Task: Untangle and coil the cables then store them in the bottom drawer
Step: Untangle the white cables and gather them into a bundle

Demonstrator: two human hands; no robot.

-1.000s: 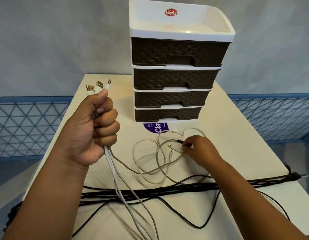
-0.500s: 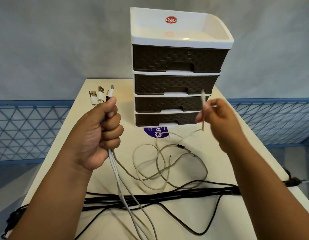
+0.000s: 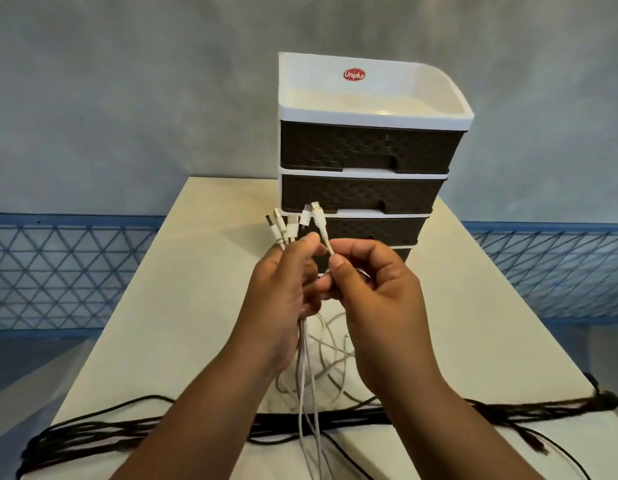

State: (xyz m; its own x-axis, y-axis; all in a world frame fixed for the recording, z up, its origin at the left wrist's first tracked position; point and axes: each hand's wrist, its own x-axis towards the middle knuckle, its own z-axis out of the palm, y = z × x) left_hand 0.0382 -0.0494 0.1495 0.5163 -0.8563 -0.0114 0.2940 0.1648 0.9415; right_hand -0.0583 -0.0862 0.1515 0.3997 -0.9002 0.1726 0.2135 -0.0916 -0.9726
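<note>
My left hand grips a bunch of white cables, their USB plug ends sticking up above my fingers. My right hand pinches one more white cable end between thumb and forefinger and holds it against the bunch. The loose white cable loops hang down and lie on the table behind my hands. A long black cable bundle stretches across the near table. The drawer unit stands behind my hands; its drawers are closed and the bottom drawer is mostly hidden.
The cream table drops off at both sides, with a blue lattice railing beyond. The black cable runs off the right table edge. The drawer unit has an open white tray on top.
My right hand lifted a white cable end off the table and brought it left to the bunch in my left hand. Both hands now meet in front of the drawers.
</note>
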